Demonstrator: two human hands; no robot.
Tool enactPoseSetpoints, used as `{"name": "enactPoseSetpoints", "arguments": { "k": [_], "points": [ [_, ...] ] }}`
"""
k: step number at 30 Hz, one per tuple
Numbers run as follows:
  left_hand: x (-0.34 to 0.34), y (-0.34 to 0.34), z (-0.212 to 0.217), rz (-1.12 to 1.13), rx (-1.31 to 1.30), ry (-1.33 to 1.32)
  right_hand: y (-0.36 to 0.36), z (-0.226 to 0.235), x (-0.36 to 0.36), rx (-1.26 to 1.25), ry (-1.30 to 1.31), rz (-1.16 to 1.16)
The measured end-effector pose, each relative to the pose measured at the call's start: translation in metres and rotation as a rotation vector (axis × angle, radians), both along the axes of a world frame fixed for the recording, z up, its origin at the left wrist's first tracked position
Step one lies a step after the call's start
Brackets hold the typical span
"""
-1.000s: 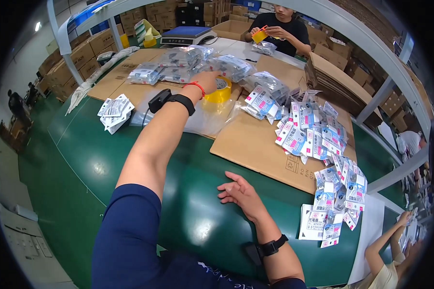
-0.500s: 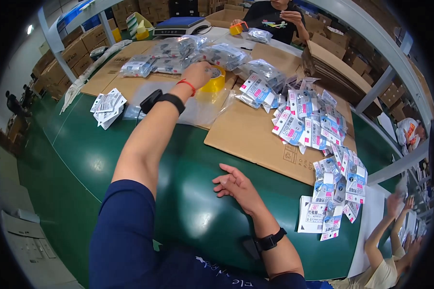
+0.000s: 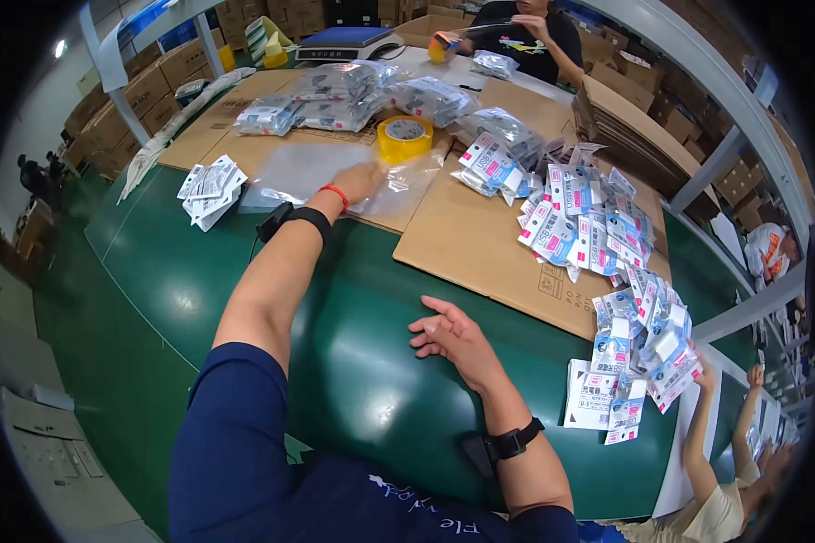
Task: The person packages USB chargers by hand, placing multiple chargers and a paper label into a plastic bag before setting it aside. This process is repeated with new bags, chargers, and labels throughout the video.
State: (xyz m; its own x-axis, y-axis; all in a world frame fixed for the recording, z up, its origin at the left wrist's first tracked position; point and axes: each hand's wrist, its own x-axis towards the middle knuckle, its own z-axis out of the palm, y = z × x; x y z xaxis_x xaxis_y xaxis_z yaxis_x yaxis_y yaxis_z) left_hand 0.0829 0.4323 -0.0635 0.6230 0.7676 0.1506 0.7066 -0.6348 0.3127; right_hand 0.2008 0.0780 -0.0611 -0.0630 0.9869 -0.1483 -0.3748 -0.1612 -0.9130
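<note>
My left hand (image 3: 359,182) reaches forward onto the clear plastic bags (image 3: 292,172) lying flat on cardboard. Its fingers are curled down on the bag film, and their tips are partly hidden. Just beyond it a roll of yellow tape (image 3: 406,138) lies on its side over the bag's edge. My right hand (image 3: 455,342) hovers over the green table (image 3: 353,398), fingers apart, holding nothing. To the right, packaged chargers in white-and-blue header packs (image 3: 584,222) are heaped on the cardboard sheet (image 3: 462,249).
Filled clear bags (image 3: 335,95) line the back, before a scale (image 3: 349,43). White cards (image 3: 213,192) lie at left. More charger packs (image 3: 638,339) and a card stack (image 3: 589,395) sit at right, where another person's hand (image 3: 704,369) touches the packs. Across, a person pulls tape from a dispenser (image 3: 442,47).
My left hand has left the tape roll and drawn back onto the plastic bags. The person across has stretched out tape; the person at right has reached in to the charger packs.
</note>
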Motion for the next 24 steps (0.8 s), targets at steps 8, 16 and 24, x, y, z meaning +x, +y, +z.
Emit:
{"name": "enactPoseSetpoints", "arguments": {
  "k": [8,16,24],
  "points": [
    [0.010,-0.005,0.027,-0.021,-0.122,-0.247,-0.003,-0.001,0.002,-0.012,-0.003,0.008],
    [0.019,0.010,0.024,0.126,-0.311,-0.281,-0.004,-0.002,0.008,-0.018,-0.010,0.003],
    [0.008,0.029,0.032,0.267,-0.547,-1.344,-0.001,0.000,0.003,-0.027,-0.016,0.014]
  ]
}}
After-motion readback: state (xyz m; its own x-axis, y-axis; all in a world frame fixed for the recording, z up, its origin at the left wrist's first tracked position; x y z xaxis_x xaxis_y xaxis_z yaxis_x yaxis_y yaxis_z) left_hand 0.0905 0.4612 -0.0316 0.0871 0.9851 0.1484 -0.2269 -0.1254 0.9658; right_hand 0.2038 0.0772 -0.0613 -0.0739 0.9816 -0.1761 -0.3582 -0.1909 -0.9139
